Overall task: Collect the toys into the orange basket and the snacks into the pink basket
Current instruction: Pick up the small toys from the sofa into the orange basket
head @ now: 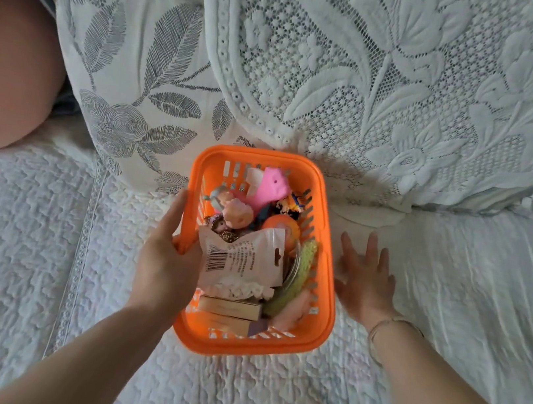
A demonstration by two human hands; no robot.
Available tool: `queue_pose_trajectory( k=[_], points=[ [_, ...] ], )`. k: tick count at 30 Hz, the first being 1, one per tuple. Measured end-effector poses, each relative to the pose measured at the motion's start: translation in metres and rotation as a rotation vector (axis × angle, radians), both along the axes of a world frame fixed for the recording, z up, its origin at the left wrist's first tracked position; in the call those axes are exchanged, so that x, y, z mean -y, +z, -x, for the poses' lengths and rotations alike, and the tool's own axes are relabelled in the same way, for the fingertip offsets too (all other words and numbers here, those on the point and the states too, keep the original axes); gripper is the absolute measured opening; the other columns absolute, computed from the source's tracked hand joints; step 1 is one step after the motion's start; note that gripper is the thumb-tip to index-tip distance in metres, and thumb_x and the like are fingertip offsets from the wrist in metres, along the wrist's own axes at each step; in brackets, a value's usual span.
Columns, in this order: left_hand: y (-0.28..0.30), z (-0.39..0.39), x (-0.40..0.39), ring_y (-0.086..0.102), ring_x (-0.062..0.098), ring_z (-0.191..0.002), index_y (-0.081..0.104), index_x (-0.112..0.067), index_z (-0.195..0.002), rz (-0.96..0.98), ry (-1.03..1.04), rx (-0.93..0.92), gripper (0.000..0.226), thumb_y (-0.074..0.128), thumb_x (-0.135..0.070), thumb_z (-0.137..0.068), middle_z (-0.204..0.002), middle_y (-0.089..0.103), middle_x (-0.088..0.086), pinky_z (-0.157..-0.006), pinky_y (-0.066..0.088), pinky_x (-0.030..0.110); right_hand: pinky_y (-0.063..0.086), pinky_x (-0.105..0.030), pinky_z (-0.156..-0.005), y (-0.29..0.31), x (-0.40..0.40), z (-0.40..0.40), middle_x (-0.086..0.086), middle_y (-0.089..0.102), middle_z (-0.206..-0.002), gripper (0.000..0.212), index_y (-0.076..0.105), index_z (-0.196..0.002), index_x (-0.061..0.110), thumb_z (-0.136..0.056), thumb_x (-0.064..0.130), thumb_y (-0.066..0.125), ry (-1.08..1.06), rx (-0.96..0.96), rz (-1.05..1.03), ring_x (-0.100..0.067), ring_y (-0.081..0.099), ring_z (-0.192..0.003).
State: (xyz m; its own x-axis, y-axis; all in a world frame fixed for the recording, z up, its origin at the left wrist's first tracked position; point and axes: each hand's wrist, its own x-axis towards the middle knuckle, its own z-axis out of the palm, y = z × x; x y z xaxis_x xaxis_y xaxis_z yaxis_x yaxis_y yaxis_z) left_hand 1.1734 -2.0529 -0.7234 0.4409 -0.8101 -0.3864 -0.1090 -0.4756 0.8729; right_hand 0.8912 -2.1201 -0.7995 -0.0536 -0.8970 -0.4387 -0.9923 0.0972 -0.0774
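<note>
Left hand (165,266) on toy-crammed orange basket (322,314)

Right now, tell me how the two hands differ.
The left hand grips the orange basket by its left rim, fingers curled over the edge; the right hand holds nothing, fingers spread flat beside the basket's right wall. The right wrist wears a thin bracelet; the left wrist is bare. Both sit level with the basket.
</note>
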Motion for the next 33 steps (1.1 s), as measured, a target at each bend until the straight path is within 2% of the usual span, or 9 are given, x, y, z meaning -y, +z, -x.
queue_pose_trajectory(
  k=[4, 7, 10, 17, 21, 24, 26, 29, 33],
  points=[
    [-0.003, 0.0, 0.0, 0.047, 0.02, -0.062, 0.041, -0.052, -0.144, 0.041, 0.024, -0.002, 0.068, 0.056, -0.007, -0.095, -0.065, 0.049, 0.004, -0.049, 0.045, 0.021, 0.018, -0.051, -0.116, -0.022, 0.004, 0.005, -0.012, -0.004, -0.16, 0.062, 0.016, -0.149, 0.038, -0.097, 0.031, 0.047, 0.071, 0.018, -0.066, -0.037, 0.0, -0.146],
    [0.0, 0.002, 0.0, 0.047, 0.018, -0.061, 0.041, -0.051, -0.145, 0.058, 0.026, -0.027, 0.066, 0.058, -0.009, -0.096, -0.065, 0.048, 0.006, -0.046, 0.043, 0.019, 0.04, -0.041, -0.103, -0.019, 0.0, 0.003, -0.012, 0.027, -0.151, 0.046, 0.04, -0.141, 0.034, -0.099, 0.018, 0.037, 0.086, 0.023, 0.027, -0.037, 0.025, -0.135],
    [0.003, 0.003, -0.001, 0.046, 0.007, -0.049, 0.039, -0.053, -0.142, 0.057, 0.021, -0.04, 0.066, 0.057, -0.009, -0.096, -0.05, 0.048, -0.008, -0.043, 0.043, 0.015, 0.044, -0.036, -0.09, -0.014, -0.004, 0.001, -0.007, 0.038, -0.143, 0.039, 0.052, -0.134, 0.029, -0.099, 0.019, 0.037, 0.06, 0.035, 0.119, -0.032, 0.035, -0.126],
    [0.012, 0.007, -0.005, 0.059, 0.026, -0.07, 0.037, -0.057, -0.143, 0.016, -0.002, -0.016, 0.07, 0.055, -0.008, -0.096, -0.078, 0.062, 0.027, -0.069, 0.058, 0.047, 0.045, -0.044, -0.09, 0.015, -0.002, 0.018, -0.016, 0.045, -0.141, 0.045, 0.062, -0.126, 0.012, -0.089, -0.007, 0.046, -0.052, 0.176, 0.443, -0.039, 0.04, -0.125],
    [0.021, 0.011, -0.011, 0.059, 0.025, -0.069, 0.035, -0.063, -0.137, 0.012, -0.016, -0.005, 0.071, 0.055, -0.009, -0.095, -0.078, 0.065, 0.024, -0.07, 0.057, 0.056, 0.046, -0.044, -0.092, 0.058, 0.008, 0.012, -0.015, 0.041, -0.144, 0.049, 0.063, -0.123, 0.012, -0.084, -0.014, 0.05, -0.122, 0.316, 0.684, -0.038, 0.043, -0.126],
    [0.022, 0.014, -0.014, 0.059, 0.026, -0.068, 0.034, -0.067, -0.132, 0.006, -0.022, -0.007, 0.072, 0.056, -0.01, -0.095, -0.077, 0.064, 0.024, -0.07, 0.057, 0.057, 0.043, -0.037, -0.098, 0.093, 0.008, -0.02, -0.014, 0.041, -0.144, 0.048, 0.064, -0.121, 0.016, -0.082, -0.011, 0.056, 0.029, 0.464, 0.816, -0.033, 0.045, -0.128],
    [0.024, 0.016, -0.015, 0.058, 0.025, -0.065, 0.037, -0.069, -0.131, 0.011, -0.026, -0.009, 0.072, 0.057, -0.01, -0.094, -0.067, 0.061, 0.016, -0.067, 0.058, 0.053, 0.04, -0.034, -0.101, 0.108, 0.001, -0.045, -0.012, 0.045, -0.141, 0.047, 0.066, -0.118, 0.017, -0.081, -0.011, 0.058, 0.187, 0.516, 0.827, -0.032, 0.047, -0.127],
    [0.027, 0.018, -0.018, 0.049, 0.015, -0.055, 0.041, -0.059, -0.14, 0.032, -0.032, -0.017, 0.073, 0.053, -0.005, -0.093, -0.061, 0.052, 0.002, -0.05, 0.053, 0.029, 0.032, -0.054, -0.11, 0.114, -0.005, -0.067, -0.01, 0.045, -0.142, 0.059, 0.062, -0.125, 0.02, -0.078, -0.015, 0.052, 0.368, 0.508, 0.768, -0.035, 0.039, -0.134],
    [0.037, 0.019, -0.025, 0.039, 0.006, -0.043, 0.039, -0.055, -0.142, 0.063, -0.066, -0.006, 0.072, 0.053, -0.004, -0.095, -0.046, 0.042, -0.012, -0.04, 0.038, 0.019, 0.014, -0.058, -0.115, 0.115, -0.009, -0.064, -0.003, 0.023, -0.158, 0.08, 0.046, -0.14, 0.026, -0.071, -0.016, 0.05, 0.314, 0.463, 0.642, -0.026, 0.008, -0.147]
  ],
)
